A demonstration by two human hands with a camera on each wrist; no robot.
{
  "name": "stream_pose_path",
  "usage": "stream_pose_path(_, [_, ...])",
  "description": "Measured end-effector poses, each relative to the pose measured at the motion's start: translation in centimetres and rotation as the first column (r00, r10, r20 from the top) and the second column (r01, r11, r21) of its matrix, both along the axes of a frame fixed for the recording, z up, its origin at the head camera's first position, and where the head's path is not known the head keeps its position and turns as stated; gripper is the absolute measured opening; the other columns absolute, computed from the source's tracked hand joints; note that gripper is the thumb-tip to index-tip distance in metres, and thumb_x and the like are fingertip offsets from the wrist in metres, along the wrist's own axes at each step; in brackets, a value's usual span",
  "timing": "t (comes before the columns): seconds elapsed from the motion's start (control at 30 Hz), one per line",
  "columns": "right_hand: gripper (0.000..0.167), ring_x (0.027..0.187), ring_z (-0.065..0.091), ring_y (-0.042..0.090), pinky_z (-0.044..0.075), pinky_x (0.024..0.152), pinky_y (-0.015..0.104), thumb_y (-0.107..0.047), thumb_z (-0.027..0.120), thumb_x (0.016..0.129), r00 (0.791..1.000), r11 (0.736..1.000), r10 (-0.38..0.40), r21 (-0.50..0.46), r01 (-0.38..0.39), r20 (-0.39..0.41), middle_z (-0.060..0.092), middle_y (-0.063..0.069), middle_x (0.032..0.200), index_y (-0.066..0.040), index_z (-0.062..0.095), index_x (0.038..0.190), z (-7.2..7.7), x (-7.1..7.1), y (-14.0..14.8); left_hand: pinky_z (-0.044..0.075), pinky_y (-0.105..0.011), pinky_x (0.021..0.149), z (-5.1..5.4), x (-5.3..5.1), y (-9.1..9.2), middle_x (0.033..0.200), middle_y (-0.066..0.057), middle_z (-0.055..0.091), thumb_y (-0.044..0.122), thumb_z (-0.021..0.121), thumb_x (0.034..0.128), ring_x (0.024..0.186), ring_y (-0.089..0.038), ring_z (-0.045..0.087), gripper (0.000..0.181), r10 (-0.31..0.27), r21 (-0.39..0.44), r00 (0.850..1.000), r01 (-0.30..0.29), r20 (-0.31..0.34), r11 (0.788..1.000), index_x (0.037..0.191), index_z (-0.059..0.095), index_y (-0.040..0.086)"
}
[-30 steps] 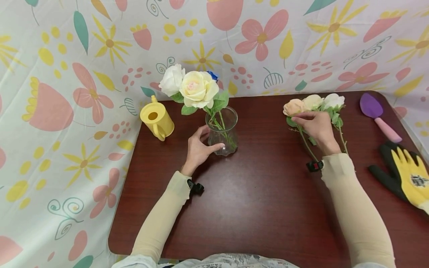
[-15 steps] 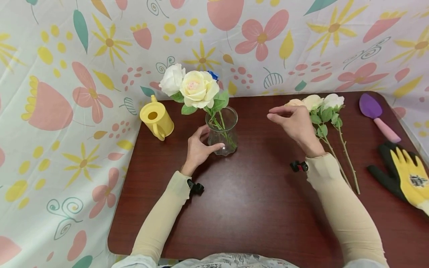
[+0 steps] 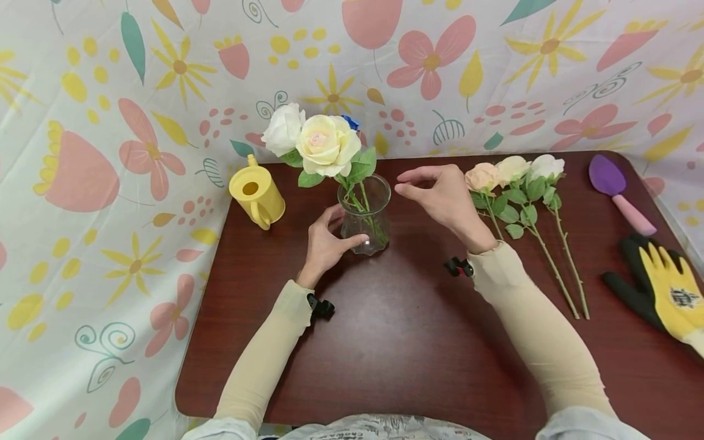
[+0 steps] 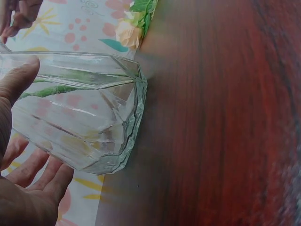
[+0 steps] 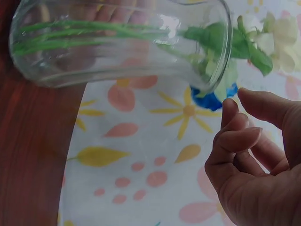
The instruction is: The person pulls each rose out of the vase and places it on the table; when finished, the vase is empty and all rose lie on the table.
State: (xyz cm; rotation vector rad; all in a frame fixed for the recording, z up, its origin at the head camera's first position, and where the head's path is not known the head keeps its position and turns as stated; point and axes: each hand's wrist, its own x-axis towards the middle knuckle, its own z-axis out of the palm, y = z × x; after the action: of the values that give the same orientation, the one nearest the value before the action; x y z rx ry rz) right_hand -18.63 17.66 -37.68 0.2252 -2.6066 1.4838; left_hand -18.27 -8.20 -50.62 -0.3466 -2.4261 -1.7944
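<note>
My left hand (image 3: 324, 247) grips the clear glass vase (image 3: 378, 232) at its left side. In the left wrist view the thumb lies across the glass (image 4: 80, 122), with fingers on its far side. A white rose (image 3: 283, 129), a pale yellow rose (image 3: 327, 145) and a blue flower (image 3: 350, 122) stand in it, their stems seen through the glass. Just right of the rim is my right hand (image 3: 448, 198), holding nothing. The right wrist view shows its thumb and loosely bent fingers near the blue flower (image 5: 207, 100).
A yellow watering can (image 3: 256, 197) stands left of the vase. To the right lie peach (image 3: 483, 177), cream (image 3: 513, 167) and white (image 3: 546, 165) roses with stems, a purple trowel (image 3: 607, 174) and a yellow-black glove (image 3: 673, 293). A patterned cloth (image 3: 429, 131) hangs behind.
My right hand has moved left, away from the peach rose, to beside the vase rim, uncovering the roses. My left hand and the vase have stayed in place.
</note>
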Motion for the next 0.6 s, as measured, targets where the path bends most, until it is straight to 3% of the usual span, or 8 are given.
stream_pose_path(0.23, [0.016,0.075,0.072,0.005,0.053,0.063,0.015,-0.018,0.086,0.094,0.999,0.998,0.049,0.034,-0.048,-0.021,0.085,0.012,0.096,-0.008,0.087,0.106,1.0,-0.6,-2.3,0.06,-0.045,0.117,0.0,0.0,-0.1,0.141,-0.019,0.07,0.016,0.101,0.0787,0.135,-0.035,0.068,0.08,0.001,-0.007,1.0,-0.001,-0.002,1.0,0.148,0.063,0.005])
stream_pose_path(0.43, [0.019,0.091,0.08,0.022,0.056,0.069,0.022,-0.019,0.085,0.094,0.997,0.987,0.083,0.137,-0.082,-0.002,0.086,0.013,0.104,-0.009,0.087,0.11,1.9,-1.0,-4.0,0.061,-0.047,0.115,-0.1,0.1,-0.1,0.141,-0.019,0.071,0.019,0.1,0.0797,0.134,-0.035,0.069,0.079,0.006,-0.022,1.0,-0.006,-0.005,1.0,0.148,0.063,0.005])
stream_pose_path(0.6, [0.017,0.092,0.081,0.025,0.057,0.069,0.027,-0.019,0.084,0.095,0.995,0.972,0.102,0.215,-0.1,0.0,0.086,0.012,0.102,-0.009,0.088,0.108,2.1,-1.6,-4.9,0.061,-0.048,0.115,-0.1,0.1,-0.1,0.141,-0.019,0.07,0.019,0.1,0.0799,0.134,-0.036,0.069,0.079,0.002,-0.025,1.0,-0.002,-0.002,1.0,0.148,0.063,0.006])
